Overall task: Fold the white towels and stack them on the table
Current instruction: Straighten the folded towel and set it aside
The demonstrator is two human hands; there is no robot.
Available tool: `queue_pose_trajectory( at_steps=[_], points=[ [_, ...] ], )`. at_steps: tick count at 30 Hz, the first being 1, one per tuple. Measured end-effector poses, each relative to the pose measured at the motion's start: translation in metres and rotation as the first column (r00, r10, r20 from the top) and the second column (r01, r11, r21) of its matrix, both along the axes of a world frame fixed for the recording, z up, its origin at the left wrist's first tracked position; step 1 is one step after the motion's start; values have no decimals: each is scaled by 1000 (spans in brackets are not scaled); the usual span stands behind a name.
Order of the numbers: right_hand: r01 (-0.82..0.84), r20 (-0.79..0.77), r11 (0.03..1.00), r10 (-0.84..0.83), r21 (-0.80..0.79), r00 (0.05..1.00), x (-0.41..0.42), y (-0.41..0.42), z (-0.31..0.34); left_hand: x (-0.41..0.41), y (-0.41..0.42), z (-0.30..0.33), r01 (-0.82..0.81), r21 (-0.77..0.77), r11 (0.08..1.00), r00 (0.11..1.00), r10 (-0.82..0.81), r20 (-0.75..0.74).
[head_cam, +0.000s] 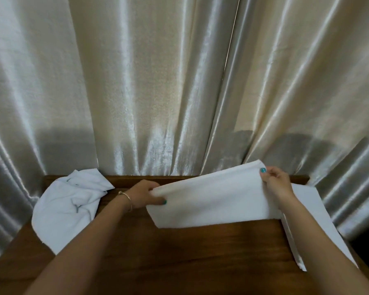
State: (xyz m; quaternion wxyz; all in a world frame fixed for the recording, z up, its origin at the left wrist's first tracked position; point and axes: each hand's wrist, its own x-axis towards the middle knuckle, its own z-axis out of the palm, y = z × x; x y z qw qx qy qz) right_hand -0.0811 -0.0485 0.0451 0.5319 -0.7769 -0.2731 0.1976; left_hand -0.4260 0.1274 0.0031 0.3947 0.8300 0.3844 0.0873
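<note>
We grip the folded towel above the tabletop, left hand and right hand pinching opposite ends of its long axis, the stack lying just right.

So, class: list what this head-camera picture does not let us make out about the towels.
- Folded stack, head view: the right forearm and the held towel cover it; its count is hidden.
- Crumpled towels: bunched; number unclear.
- Table: near edge cut off by the frame.
</note>
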Motion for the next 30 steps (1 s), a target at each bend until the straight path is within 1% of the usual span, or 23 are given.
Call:
queue_pose_trajectory(
  at_steps=[3,5,7,9,10,13,14,15,16,17,19,21,22,24,25,26,27,28,30],
  points=[
    [-8,-36,999,7,-36,999,3,10,-21,-10,-6,-9,-170,-149,974,973,190,132],
    [-26,-37,999,24,-38,999,3,18,-32,-15,-10,-18,-225,-271,936,940,282,191],
    [-54,-44,997,51,-58,998,1,26,-44,-22,-12,-28,-279,-388,879,888,389,244],
    [-102,-59,992,98,-73,993,-2,36,-56,-31,-9,-36,-338,-455,824,838,483,253],
    [-119,-62,990,115,-73,991,-3,42,-63,-34,-4,-40,-354,-466,811,832,501,239],
    [-123,-21,986,122,-110,992,-6,67,-90,-35,19,-57,-402,-426,811,848,505,161],
    [-122,-8,983,122,-135,992,-8,76,-102,-32,30,-67,-450,-402,797,831,539,138],
    [-118,3,977,121,-179,993,-9,85,-117,-28,40,-79,-528,-367,765,792,600,110],
    [-117,13,962,124,-246,992,-11,93,-134,-24,50,-93,-615,-308,726,744,663,76],
    [-120,30,937,137,-328,990,-13,100,-151,-20,57,-107,-685,-217,695,705,708,41],
    [-124,101,846,205,-519,974,-20,106,-185,-12,65,-131,-736,-11,676,676,736,-4],
    [-93,252,785,306,-612,918,-31,107,-210,-2,62,-148,-730,137,670,678,735,20],
    [-81,338,763,376,-642,863,-39,107,-220,5,57,-156,-709,182,682,700,712,60],
    [-50,459,719,494,-694,738,-60,108,-233,23,45,-170,-572,278,771,816,568,104],
    [-24,488,702,519,-712,702,-71,109,-238,33,38,-176,-469,314,825,879,472,73],
    [-7,494,680,539,-733,682,-78,112,-241,42,33,-180,-365,341,866,923,384,13],
    [-5,476,653,558,-757,680,-83,115,-244,51,30,-185,-271,359,893,946,317,-75],
    [-17,445,627,571,-778,690,-84,118,-247,58,30,-190,-197,375,906,941,282,-186],
    [-62,379,582,602,-811,703,-80,124,-250,66,32,-199,-116,406,906,891,275,-360]
  ],
)
